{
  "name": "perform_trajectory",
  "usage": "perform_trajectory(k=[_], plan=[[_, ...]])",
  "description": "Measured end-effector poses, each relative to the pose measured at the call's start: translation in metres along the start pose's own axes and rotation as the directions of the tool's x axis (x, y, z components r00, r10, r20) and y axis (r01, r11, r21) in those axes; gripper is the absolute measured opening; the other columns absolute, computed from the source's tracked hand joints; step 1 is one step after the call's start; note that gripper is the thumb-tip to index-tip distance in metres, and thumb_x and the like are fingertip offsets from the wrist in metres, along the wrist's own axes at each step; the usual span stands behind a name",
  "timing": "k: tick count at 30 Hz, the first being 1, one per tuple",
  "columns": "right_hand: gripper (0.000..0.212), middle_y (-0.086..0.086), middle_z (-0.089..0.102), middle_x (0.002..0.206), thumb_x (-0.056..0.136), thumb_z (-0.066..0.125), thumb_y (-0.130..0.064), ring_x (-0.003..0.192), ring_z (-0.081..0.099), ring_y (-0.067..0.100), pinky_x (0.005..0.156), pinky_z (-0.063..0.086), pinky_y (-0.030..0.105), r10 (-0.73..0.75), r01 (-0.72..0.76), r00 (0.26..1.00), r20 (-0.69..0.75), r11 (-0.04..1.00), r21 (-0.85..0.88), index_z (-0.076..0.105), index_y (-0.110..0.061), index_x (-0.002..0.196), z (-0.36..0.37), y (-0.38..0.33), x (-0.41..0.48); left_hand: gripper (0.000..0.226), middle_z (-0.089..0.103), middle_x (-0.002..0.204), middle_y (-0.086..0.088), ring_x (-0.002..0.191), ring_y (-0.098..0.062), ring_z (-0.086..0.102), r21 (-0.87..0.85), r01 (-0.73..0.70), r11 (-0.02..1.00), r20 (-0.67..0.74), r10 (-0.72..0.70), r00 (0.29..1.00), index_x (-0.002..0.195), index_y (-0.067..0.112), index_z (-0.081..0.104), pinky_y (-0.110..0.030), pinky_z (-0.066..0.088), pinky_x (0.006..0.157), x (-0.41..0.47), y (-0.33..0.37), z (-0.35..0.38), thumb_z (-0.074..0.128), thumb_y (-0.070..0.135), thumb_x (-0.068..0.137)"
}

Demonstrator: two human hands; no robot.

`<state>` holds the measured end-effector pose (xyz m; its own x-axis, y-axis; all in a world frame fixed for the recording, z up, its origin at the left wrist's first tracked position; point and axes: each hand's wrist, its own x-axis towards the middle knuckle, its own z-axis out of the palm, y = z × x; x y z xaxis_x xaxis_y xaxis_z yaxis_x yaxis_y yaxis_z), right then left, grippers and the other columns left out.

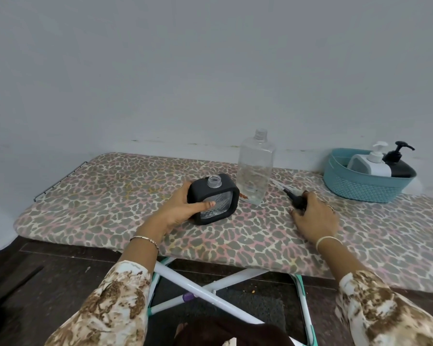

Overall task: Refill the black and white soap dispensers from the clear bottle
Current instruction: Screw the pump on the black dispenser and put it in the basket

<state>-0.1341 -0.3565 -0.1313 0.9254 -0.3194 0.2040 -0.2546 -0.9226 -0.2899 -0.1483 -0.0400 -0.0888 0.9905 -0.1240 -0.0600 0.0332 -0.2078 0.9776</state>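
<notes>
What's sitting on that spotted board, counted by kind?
Soap dispensers: 3 (black square pumpless dispenser, white pump dispenser, black pump dispenser)
Clear plastic bottle: 1
Teal woven plastic basket: 1
Loose black pump head: 1
Total: 6

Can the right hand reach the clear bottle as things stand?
Probably yes. The clear bottle stands uncapped just beyond the right hand, with nothing blocking the way. But that hand seems to hold the black pump, so it must let go first.
</notes>
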Motion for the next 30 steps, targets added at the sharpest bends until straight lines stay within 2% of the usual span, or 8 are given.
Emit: perform_trajectory(k=[5,9,11,14,16,19,22,30], plan=[[0.035,0.005,0.069,0.102,0.086,0.062,-0.037,0.101,0.06,0.029,0.094,0.037,0.043,-0.043,0.037,0.992,-0.118,0.998,-0.055,0.053,-0.023,0.116,-0.004,0.004,-0.006,0.063,0.059,0.122,0.001,0.112,-0.018,0.059,-0.055,0.024,0.998,0.025,-0.022,0.999,0.13,0.021,0.04,-0.038,0.055,0.089,0.0,-0.005,0.005,0.077,0.018,0.078],[0.024,0.001,0.069,0.083,0.074,0.073,-0.037,0.091,0.063,0.026,0.093,0.043,0.047,0.09,-0.03,0.985,-0.15,0.933,0.36,0.068,-0.027,0.095,-0.024,0.005,-0.012,0.064,0.057,0.121,0.005,0.115,-0.014,0.055,-0.067,-0.013,0.998,-0.001,0.013,1.0,0.128,0.025,0.038,-0.029,0.048,0.096,-0.002,-0.016,0.012,0.076,0.011,0.079],[0.023,0.0,0.069,0.082,0.07,0.081,-0.032,0.087,0.065,0.021,0.09,0.049,0.042,0.13,-0.004,0.978,-0.16,0.788,0.616,0.069,-0.027,0.089,-0.042,0.004,-0.016,0.065,0.056,0.122,0.005,0.113,-0.01,0.055,-0.051,-0.046,0.998,-0.017,0.045,0.999,0.13,0.023,0.038,-0.017,0.048,0.087,-0.002,-0.018,0.014,0.075,0.006,0.08],[0.023,0.01,0.07,0.089,0.074,0.081,-0.013,0.085,0.065,0.024,0.081,0.053,0.03,0.121,0.091,0.976,-0.179,0.525,0.846,0.07,-0.014,0.093,-0.082,-0.006,-0.026,0.067,0.056,0.12,0.005,0.11,-0.009,0.055,-0.057,-0.059,0.997,-0.017,0.058,0.998,0.134,0.019,0.037,-0.012,0.05,0.078,-0.002,-0.017,0.016,0.074,0.004,0.08],[0.023,0.009,0.07,0.093,0.078,0.078,-0.014,0.088,0.064,0.018,0.086,0.053,0.029,0.106,0.173,0.966,-0.236,0.414,0.894,0.07,-0.009,0.099,-0.106,-0.014,-0.029,0.067,0.055,0.117,0.008,0.109,-0.009,0.054,-0.067,-0.052,0.996,-0.015,0.051,0.999,0.133,0.019,0.037,-0.01,0.05,0.075,-0.001,-0.018,0.016,0.073,0.002,0.08],[0.014,0.004,0.07,0.098,0.085,0.073,-0.018,0.099,0.066,0.02,0.09,0.051,0.031,0.037,0.273,0.957,-0.288,0.227,0.935,0.067,-0.016,0.097,-0.127,-0.034,-0.032,0.069,0.055,0.118,0.008,0.112,-0.011,0.054,-0.06,-0.042,0.997,-0.013,0.041,0.999,0.134,0.02,0.036,-0.01,0.048,0.076,0.0,-0.019,0.017,0.074,0.003,0.08],[0.01,0.008,0.069,0.105,0.09,0.064,-0.02,0.101,0.068,0.024,0.084,0.056,0.034,-0.066,0.261,0.964,-0.259,0.028,0.965,0.058,-0.018,0.099,-0.137,-0.067,-0.035,0.071,0.056,0.124,0.004,0.116,-0.014,0.054,-0.069,-0.03,0.997,-0.018,0.029,0.999,0.135,0.02,0.036,-0.018,0.047,0.085,0.001,-0.02,0.016,0.076,0.004,0.079],[0.005,0.018,0.067,0.109,0.098,0.053,-0.015,0.1,0.069,0.026,0.075,0.058,0.029,-0.261,0.184,0.949,-0.176,0.007,0.983,0.052,-0.015,0.103,-0.125,-0.142,-0.027,0.069,0.055,0.127,0.002,0.119,-0.016,0.054,-0.061,-0.029,0.998,-0.017,0.028,0.999,0.131,0.022,0.038,-0.032,0.045,0.101,0.002,-0.019,0.015,0.078,0.005,0.077]])
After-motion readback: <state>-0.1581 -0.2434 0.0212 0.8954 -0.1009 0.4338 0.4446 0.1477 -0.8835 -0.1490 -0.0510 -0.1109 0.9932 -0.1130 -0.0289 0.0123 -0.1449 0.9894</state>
